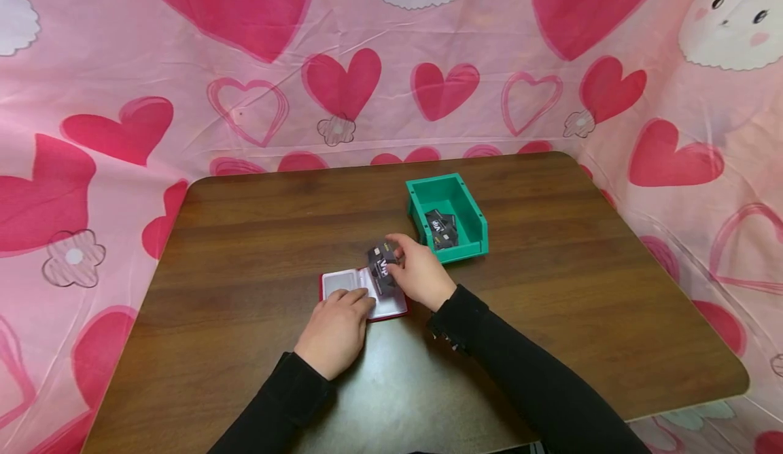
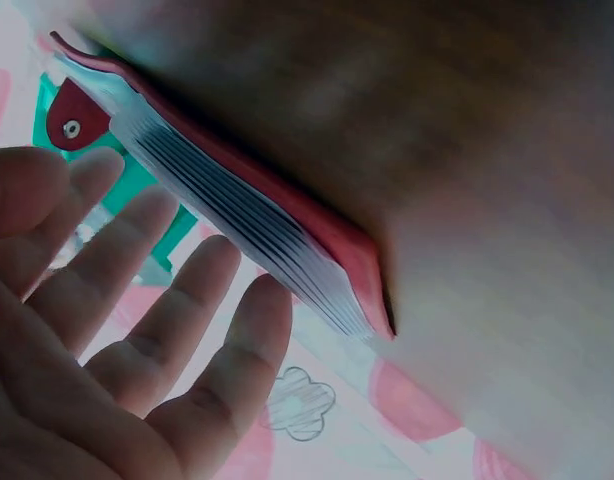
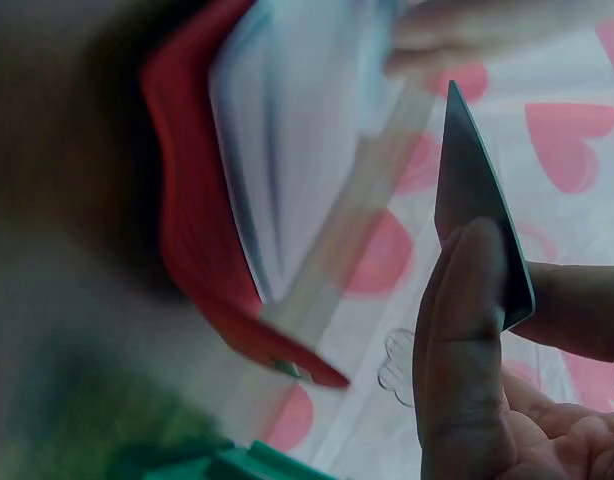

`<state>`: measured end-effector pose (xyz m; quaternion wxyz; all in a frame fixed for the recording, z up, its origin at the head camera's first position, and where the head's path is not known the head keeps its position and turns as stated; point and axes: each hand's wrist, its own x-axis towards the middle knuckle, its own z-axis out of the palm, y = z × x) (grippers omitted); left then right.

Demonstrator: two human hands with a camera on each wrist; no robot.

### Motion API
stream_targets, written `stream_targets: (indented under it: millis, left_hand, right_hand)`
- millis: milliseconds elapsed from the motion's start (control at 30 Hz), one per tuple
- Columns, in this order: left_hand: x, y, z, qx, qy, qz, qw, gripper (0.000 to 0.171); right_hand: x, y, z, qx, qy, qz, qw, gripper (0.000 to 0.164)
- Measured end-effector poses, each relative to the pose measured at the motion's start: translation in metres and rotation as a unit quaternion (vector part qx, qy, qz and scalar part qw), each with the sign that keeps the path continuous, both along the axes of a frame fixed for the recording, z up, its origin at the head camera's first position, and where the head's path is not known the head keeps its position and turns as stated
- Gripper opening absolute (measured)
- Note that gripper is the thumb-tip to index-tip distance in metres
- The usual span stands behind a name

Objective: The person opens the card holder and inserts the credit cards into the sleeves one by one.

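An open card holder [image 1: 339, 281] with a red cover and clear plastic sleeves lies on the table. My left hand [image 1: 335, 332] rests at its near left side, fingers nearly straight. In the left wrist view, those fingertips are right at the edge of the stacked sleeves [image 2: 237, 215]. Between thumb and fingers, my right hand [image 1: 423, 274] pinches a black VIP card [image 1: 380, 265] over the right-hand page. The right wrist view shows the card [image 3: 472, 190] nearly edge-on, beside the red cover [image 3: 187, 150] with its snap tab.
Just behind my right hand stands a green plastic bin [image 1: 476, 250], with more black VIP cards [image 1: 443, 228] lying inside. Everything sits on a brown wood-grain table [image 1: 257, 236]. A pink curtain [image 1: 391, 32] with hearts hangs around its back and sides.
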<state>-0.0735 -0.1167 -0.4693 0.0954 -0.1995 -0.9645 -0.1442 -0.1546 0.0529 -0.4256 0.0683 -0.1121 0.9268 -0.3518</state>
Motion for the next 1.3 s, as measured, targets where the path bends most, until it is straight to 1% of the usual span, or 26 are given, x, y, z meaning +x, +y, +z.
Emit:
stream_targets:
  millis: [100,200,267,333,467,733,967,1067,1167,1300]
  left_hand:
    - [-0.001,-0.002,0.001,0.021,-0.004,0.018,0.9996,0.023]
    - [-0.001,-0.004,0.003,0.031,-0.026,0.047,0.9981,0.024]
    - [-0.001,-0.005,0.003,0.035,-0.037,0.059,0.997,0.024]
    - [-0.001,-0.006,0.004,0.035,-0.04,0.063,0.9966,0.023]
    - [0.0,-0.006,0.004,0.032,-0.033,0.061,0.9971,0.021]
    - [0.0,-0.006,0.004,0.03,-0.035,0.062,0.997,0.021]
    - [0.0,-0.009,0.002,0.018,-0.009,0.057,0.9982,0.021]
    - [-0.001,-0.011,0.002,0.018,-0.012,0.068,0.9974,0.023]
    - [-0.001,-0.013,0.003,0.022,-0.023,0.091,0.9953,0.026]
    - [-0.002,-0.014,0.003,0.026,-0.034,0.118,0.9921,0.029]
  right_hand:
    - [0.002,-0.005,-0.006,0.017,0.001,0.01,1.0,0.051]
    - [0.004,-0.009,-0.011,0.037,-0.003,0.023,0.999,0.05]
    - [0.004,-0.012,-0.015,0.045,-0.008,0.027,0.999,0.05]
    - [0.004,-0.013,-0.017,0.048,-0.017,0.028,0.998,0.049]
    - [0.004,-0.015,-0.021,0.045,-0.029,0.028,0.998,0.049]
    - [0.005,-0.019,-0.026,0.041,-0.033,0.028,0.998,0.05]
    - [0.006,-0.023,-0.027,0.097,-0.03,0.029,0.994,0.054]
    - [0.005,-0.025,-0.026,0.114,-0.028,0.033,0.993,0.054]
    - [0.005,-0.027,-0.027,0.127,-0.022,0.037,0.991,0.054]
    - [0.006,-0.029,-0.027,0.135,-0.019,0.032,0.99,0.053]
